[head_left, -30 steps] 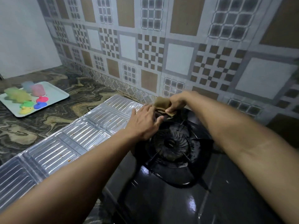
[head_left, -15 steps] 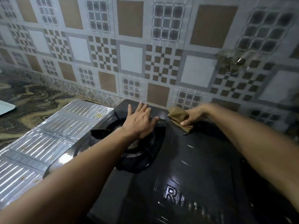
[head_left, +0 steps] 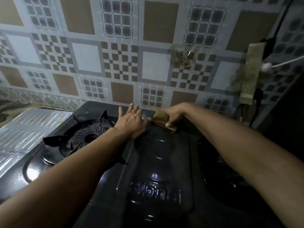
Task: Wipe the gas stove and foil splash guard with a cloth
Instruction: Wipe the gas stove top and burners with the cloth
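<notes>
Head view: right hand (head_left: 172,116) grips folded brown cloth (head_left: 160,118), pressed on the rear centre of the black gas stove (head_left: 158,162), frame centre. Left hand (head_left: 131,123) lies flat and unclenched beside it, likely bracing the stove. Foil splash guard (head_left: 24,132) lies at left, specks visible, seemingly not yet wiped.
</notes>
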### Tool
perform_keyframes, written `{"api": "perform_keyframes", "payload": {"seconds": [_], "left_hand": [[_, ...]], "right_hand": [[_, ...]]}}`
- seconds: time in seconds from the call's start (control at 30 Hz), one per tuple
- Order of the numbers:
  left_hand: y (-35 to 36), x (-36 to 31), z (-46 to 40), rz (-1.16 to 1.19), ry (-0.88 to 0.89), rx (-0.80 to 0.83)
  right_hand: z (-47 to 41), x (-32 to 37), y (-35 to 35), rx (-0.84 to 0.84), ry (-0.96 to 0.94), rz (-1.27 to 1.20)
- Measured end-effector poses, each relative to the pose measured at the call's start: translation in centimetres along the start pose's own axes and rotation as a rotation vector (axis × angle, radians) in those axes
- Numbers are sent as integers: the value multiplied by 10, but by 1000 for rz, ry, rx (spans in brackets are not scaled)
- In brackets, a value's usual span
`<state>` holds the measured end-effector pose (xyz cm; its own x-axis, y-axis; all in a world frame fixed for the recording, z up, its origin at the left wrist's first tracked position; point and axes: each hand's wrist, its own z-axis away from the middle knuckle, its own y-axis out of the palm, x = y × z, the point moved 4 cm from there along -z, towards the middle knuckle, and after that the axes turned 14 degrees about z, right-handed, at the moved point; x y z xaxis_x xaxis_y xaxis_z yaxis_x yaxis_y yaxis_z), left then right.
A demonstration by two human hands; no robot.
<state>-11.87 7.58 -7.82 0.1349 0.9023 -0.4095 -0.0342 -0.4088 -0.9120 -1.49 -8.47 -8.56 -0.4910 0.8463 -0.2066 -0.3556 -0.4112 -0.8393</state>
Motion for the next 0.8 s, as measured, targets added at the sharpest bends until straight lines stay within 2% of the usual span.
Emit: {"api": "perform_keyframes", "payload": {"seconds": [0.13, 0.33, 0.43, 0.53, 0.6, 0.67, 0.8], "left_hand": [[9, -19, -9, 21, 16, 13], [24, -67, -20, 53, 106, 55], [32, -95, -21, 65, 154, 70], [44, -128, -20, 73, 231, 111], [53, -150, -17, 82, 288, 160], [65, -172, -13, 77, 366, 228], [86, -210, 1, 83, 527, 319]], "right_hand": [[31, -52, 25, 69, 106, 12], [78, -141, 67, 267, 215, 113], [84, -160, 76, 207, 215, -19], [89, -158, 83, 210, 117, -191], [89, -157, 87, 170, 62, -215], [96, -164, 94, 115, 84, -213], [90, -223, 132, 168, 246, -208]]}}
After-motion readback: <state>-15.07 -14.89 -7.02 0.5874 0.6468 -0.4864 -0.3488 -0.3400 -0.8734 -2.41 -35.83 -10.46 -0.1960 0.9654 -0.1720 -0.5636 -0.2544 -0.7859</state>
